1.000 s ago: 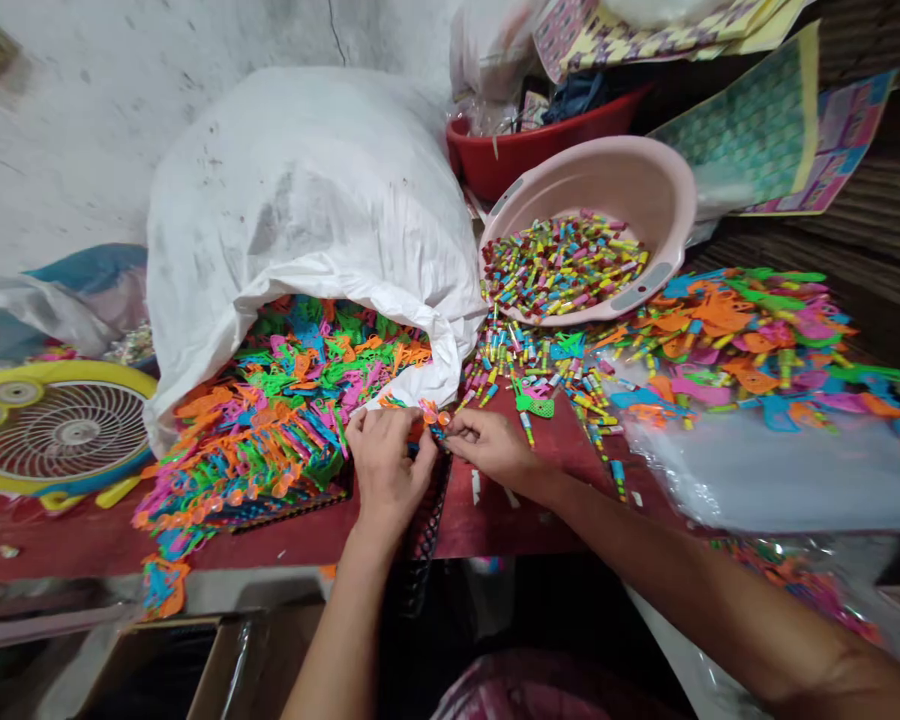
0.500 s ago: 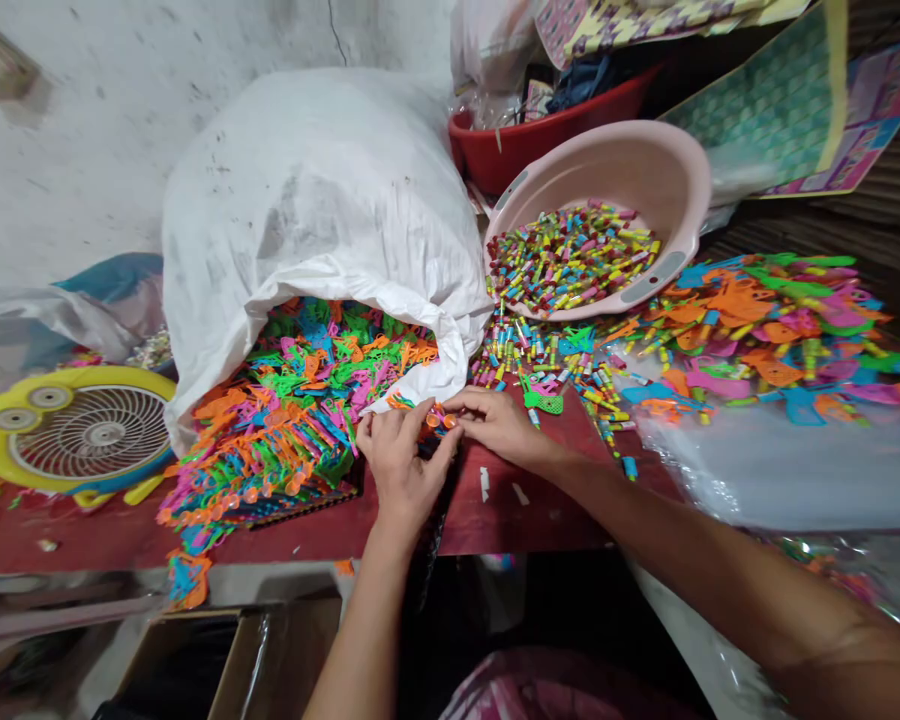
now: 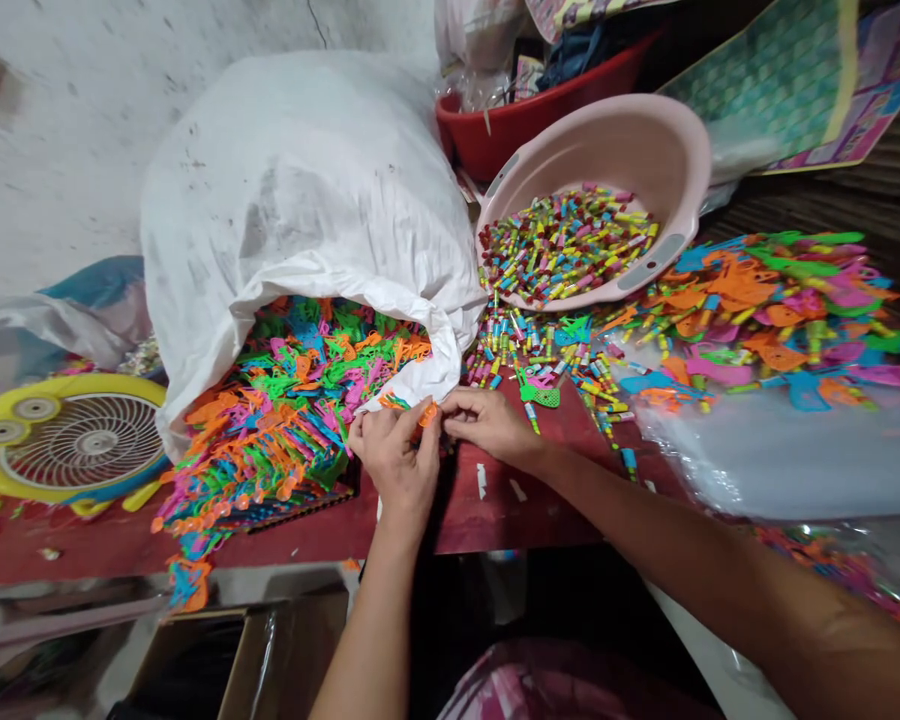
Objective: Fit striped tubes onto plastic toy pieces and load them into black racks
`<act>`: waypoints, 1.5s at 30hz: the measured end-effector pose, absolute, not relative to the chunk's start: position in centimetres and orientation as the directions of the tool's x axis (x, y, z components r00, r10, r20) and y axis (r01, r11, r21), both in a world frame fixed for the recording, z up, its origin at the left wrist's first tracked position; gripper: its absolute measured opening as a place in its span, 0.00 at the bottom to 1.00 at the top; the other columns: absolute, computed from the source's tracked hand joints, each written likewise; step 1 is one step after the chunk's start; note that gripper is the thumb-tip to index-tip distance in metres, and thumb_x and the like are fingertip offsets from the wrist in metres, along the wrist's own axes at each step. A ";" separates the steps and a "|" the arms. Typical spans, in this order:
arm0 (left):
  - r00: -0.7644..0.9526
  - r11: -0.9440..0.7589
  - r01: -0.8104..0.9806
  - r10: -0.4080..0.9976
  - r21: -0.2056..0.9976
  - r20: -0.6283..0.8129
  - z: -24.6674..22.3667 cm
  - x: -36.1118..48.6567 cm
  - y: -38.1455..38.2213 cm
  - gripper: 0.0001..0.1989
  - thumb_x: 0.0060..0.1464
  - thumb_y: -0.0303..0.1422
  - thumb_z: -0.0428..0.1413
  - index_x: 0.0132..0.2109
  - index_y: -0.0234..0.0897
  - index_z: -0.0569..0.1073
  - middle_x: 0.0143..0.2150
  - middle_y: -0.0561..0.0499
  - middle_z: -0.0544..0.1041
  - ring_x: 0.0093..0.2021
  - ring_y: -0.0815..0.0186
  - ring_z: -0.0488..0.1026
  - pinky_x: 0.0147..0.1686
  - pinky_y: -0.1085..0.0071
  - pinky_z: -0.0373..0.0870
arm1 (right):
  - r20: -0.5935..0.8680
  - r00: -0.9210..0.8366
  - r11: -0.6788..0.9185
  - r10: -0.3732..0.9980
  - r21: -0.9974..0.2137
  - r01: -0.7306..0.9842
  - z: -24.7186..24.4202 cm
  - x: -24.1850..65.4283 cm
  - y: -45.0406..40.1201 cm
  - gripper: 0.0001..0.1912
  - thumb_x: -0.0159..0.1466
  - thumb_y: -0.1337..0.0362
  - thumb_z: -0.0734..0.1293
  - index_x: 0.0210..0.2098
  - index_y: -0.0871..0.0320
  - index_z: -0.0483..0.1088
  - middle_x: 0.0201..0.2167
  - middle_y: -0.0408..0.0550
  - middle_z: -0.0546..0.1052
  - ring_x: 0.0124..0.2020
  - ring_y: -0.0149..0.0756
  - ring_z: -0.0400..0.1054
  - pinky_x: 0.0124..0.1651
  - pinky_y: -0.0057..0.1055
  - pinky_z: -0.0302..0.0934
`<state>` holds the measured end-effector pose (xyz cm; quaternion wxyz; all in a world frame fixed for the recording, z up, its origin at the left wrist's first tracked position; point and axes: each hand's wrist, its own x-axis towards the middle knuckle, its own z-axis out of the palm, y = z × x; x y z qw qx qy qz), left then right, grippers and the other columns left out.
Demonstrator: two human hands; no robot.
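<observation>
Red table (image 3: 510, 510) was piled with bright plastic bits (image 3: 292, 400), a white sack (image 3: 292, 200) flopped open within easy reach. Left hand (image 3: 394, 465) pinched a small orange piece (image 3: 428, 414) at the fingertips; right hand (image 3: 491, 425) sat just beside it, fingers pressed together.

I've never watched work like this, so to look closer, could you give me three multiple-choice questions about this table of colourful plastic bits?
1. Where is the pale pink plastic basin?
A) Right of the white woven sack
B) Under the fan
C) On the floor

2. What colour is the small plastic piece at the left hand's fingertips?
A) Black
B) Orange
C) White

3. What state is the sack's mouth in?
A) Tied shut
B) Folded open
C) Taped over

Answers:
1 A: the basin sits against the sack's right side.
2 B: bright orange shows at the fingertips.
3 B: multicoloured plastic shapes spill out onto the dark red table.
</observation>
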<state>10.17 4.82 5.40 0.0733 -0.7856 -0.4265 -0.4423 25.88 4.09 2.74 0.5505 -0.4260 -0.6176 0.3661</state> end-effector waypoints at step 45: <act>0.386 -0.684 0.707 0.586 0.180 0.713 5.5 8.0 4.0 0.09 0.59 0.36 0.58 0.46 0.43 0.77 0.40 0.50 0.79 0.45 0.60 0.73 0.61 0.53 0.53 | 0.346 0.042 0.326 0.937 -0.912 0.250 2.8 24.9 4.6 0.08 0.56 0.73 0.66 0.31 0.60 0.78 0.25 0.40 0.76 0.28 0.28 0.66 0.33 0.24 0.57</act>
